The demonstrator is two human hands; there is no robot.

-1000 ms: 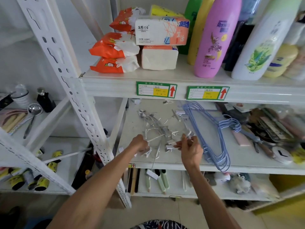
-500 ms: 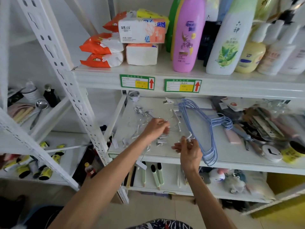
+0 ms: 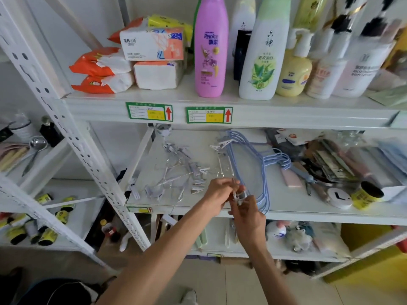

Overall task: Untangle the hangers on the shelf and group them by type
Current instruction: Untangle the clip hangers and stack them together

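Step in hand: judging by both grips meeting on one white clip piece (image 3: 238,196), it is being worked loose so it can be sorted.
Left grip (image 3: 220,193): fingers curled, pinching the clip piece from its left side.
Right grip (image 3: 250,219): fingers curled round the same piece from below.
Clip piece: between the two grips, over the shelf's front edge (image 3: 308,214). I cannot tell whether it touches the blue hangers.
Blue hangers (image 3: 248,164): stacked flat, running back from just beyond the grips, with the hooks off to the right.
Clip-hanger tangle (image 3: 176,172): left of and beyond the left grip, not yet sorted.
Next move: probably a small twist apart, then setting the piece with its own kind.
Edges: the front lip lies under the grips, and the upper shelf board (image 3: 286,115) limits lift.
Open room: a bare patch of shelf just beyond the grips, between the tangle and the blue stack.
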